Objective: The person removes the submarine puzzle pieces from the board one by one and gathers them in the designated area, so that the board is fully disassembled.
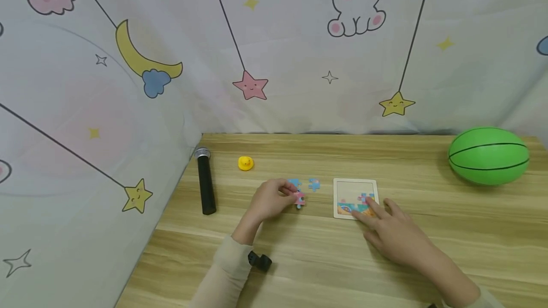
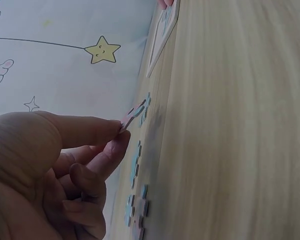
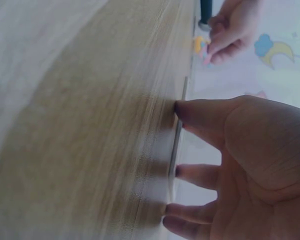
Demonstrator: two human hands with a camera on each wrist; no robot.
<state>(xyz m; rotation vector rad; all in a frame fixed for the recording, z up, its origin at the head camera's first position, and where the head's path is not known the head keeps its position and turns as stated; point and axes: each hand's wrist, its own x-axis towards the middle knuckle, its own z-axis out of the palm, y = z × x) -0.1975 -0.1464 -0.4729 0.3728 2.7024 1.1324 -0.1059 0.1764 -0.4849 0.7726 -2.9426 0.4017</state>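
Observation:
Between thumb and index finger, my left hand (image 1: 270,199) pinches a pink and blue jigsaw puzzle piece (image 1: 299,198); the left wrist view shows the piece (image 2: 133,116) tilted above the table. Loose blue puzzle pieces (image 1: 314,184) lie just beyond that hand, some partly hidden by it. To the right is a square puzzle tray (image 1: 336,198) with a pale rim. Teal and orange pieces (image 1: 347,208) fill its lower strip, and a pink and blue piece (image 1: 364,198) sits above them. My right hand (image 1: 396,234) rests with spread fingers at the tray's lower right, its fingertips on the pieces and rim.
A black microphone (image 1: 206,184) lies at the table's left side, with a small yellow rubber duck (image 1: 246,163) to its right. At the back right is a green ball (image 1: 489,156) with black lines. A cartoon-printed curtain (image 1: 299,51) borders the wooden table (image 1: 317,260).

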